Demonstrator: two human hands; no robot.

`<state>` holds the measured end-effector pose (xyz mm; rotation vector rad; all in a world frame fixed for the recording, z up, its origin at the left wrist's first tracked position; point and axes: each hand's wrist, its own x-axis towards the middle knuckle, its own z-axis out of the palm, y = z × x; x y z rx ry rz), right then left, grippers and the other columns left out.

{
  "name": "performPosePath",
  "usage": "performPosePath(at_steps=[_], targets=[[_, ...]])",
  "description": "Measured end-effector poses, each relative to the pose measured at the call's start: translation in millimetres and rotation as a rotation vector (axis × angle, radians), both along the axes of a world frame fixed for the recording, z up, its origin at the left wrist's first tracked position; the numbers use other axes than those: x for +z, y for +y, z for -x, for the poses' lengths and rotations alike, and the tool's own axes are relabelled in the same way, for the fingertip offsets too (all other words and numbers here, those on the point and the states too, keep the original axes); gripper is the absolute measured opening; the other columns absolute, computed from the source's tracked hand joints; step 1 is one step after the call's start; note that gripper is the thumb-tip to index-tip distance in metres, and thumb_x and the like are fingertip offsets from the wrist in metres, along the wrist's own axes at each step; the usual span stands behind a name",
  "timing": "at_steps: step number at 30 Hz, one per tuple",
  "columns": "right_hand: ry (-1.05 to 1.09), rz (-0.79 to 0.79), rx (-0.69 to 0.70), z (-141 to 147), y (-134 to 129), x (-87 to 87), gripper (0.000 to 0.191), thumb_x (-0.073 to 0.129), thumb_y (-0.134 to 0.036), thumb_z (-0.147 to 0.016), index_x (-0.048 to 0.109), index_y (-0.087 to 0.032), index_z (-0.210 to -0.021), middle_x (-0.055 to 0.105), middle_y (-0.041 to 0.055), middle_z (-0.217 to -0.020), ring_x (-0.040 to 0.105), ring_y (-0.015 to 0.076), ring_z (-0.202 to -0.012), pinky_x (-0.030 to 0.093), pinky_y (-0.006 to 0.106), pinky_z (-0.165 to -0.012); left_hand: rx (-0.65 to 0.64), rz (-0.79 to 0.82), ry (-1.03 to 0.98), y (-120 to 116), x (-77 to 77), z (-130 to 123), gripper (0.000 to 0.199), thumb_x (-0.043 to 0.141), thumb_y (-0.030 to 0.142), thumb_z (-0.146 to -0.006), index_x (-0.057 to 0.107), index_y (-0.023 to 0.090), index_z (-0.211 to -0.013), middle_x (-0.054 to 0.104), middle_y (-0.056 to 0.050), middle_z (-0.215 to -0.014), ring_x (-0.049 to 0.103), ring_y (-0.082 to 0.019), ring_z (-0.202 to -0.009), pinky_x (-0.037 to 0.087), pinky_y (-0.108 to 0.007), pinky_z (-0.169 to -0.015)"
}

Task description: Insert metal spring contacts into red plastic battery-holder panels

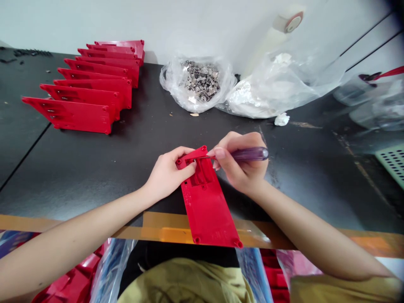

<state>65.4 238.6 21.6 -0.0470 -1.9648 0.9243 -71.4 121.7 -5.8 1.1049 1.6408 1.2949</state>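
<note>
A red plastic panel with corner posts lies at the table's front edge, its near end sticking out past it. My left hand grips the panel's far left side, the thumb pressing at a recessed compartment. A small metal piece shows by the thumb tip. My right hand is closed around a screwdriver with a translucent purple handle. Its thin shaft points left, with the tip at the compartment's far end; whether the tip touches the metal piece I cannot tell.
Several similar red panels stand in a leaning row at the back left. An open plastic bag of small metal parts sits at the back, beside another clear bag. A green perforated basket is at the right edge.
</note>
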Motion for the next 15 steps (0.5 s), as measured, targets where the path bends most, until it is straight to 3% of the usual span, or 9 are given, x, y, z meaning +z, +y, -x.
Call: performPosePath(at_steps=[15], targets=[[-0.031, 0.086, 0.066, 5.0, 3.4, -6.1, 0.021, 0.063, -0.024, -0.093, 0.046, -0.024, -0.081, 0.053, -0.0044, -0.069, 0.048, 0.0086, -0.052, 0.039, 0.025, -0.049, -0.027, -0.022, -0.076, 0.6, 2.1, 0.2, 0.027, 0.063, 0.025, -0.079, 0.068, 0.017, -0.104, 0.073, -0.002, -0.095, 0.067, -0.017, -0.082, 0.052, -0.028, -0.076]])
